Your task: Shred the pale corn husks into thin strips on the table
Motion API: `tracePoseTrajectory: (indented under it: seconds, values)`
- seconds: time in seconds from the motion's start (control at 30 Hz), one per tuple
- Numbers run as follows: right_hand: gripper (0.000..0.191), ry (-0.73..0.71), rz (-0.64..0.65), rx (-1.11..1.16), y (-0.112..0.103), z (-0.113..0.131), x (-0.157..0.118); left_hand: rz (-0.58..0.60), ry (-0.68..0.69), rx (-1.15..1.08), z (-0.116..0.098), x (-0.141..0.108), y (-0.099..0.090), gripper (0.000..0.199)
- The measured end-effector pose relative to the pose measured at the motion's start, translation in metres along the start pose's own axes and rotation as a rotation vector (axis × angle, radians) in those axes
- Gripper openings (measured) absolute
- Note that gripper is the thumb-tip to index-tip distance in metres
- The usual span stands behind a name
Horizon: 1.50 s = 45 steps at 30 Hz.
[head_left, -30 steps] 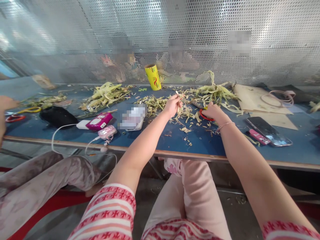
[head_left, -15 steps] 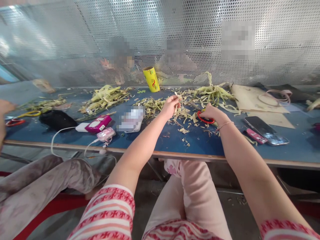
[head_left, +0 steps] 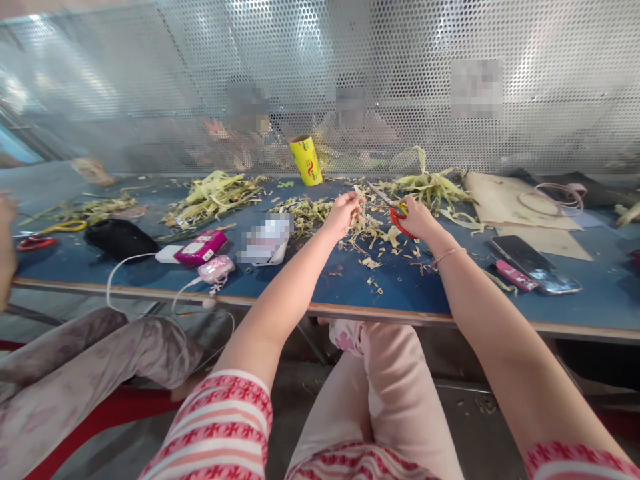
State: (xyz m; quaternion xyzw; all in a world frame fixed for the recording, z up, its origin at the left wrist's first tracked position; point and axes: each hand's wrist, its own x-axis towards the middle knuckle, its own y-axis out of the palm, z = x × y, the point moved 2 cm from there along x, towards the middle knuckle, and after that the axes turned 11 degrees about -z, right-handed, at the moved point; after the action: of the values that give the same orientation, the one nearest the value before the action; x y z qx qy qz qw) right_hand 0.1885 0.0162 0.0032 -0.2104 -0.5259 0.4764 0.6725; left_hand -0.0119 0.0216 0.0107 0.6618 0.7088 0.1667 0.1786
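My right hand (head_left: 419,219) is closed around the handles of red-handled scissors (head_left: 400,221), whose metal blades point up and left over the table. My left hand (head_left: 345,212) pinches a small pale strip of dried plant leaf (head_left: 360,195), partly hidden by the fingers. The scissor tips are a little to the right of this strip and apart from it. Around and below both hands lie cut pale-green and straw-coloured scraps (head_left: 305,215). Longer leafy strips (head_left: 430,187) are heaped just behind my right hand.
A yellow tube (head_left: 307,160) stands by the perforated metal screen (head_left: 380,40). Another leaf pile (head_left: 215,193), a black pouch (head_left: 120,240), a magenta box (head_left: 201,248) and a pale phone (head_left: 267,240) lie left. Right are a dark phone (head_left: 535,263) and brown paper (head_left: 520,200). Another person's arm (head_left: 6,247) shows far left.
My right hand has lifted and turned the scissors, so the blades now angle upward beside the left hand. My left hand stays near the same spot, still pinching. The view has shifted slightly.
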Motion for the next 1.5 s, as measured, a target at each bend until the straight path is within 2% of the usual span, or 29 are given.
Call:
tracePoseTrajectory:
  seconds: [0.17, 0.43, 0.8, 1.1, 1.5]
  values:
    - [0.055, -0.07, 0.009, 0.061, 0.0, 0.003, -0.003, -0.014, 0.005, -0.094, -0.001, 0.005, -0.004, 0.014]
    - [0.066, -0.144, -0.008, 0.05, -0.006, 0.009, -0.007, -0.05, -0.004, -0.14, -0.005, 0.006, -0.007, 0.02]
    - [0.063, -0.315, -0.124, -0.062, -0.012, 0.018, -0.011, -0.102, -0.041, -0.196, -0.007, 0.012, -0.01, 0.02]
    - [0.063, -0.338, -0.132, -0.085, -0.015, 0.02, -0.012, -0.082, -0.035, -0.168, -0.007, 0.008, -0.007, 0.028]
    - [0.061, -0.347, -0.147, -0.037, -0.017, 0.024, -0.013, -0.03, -0.017, -0.149, -0.006, 0.006, -0.006, 0.023]
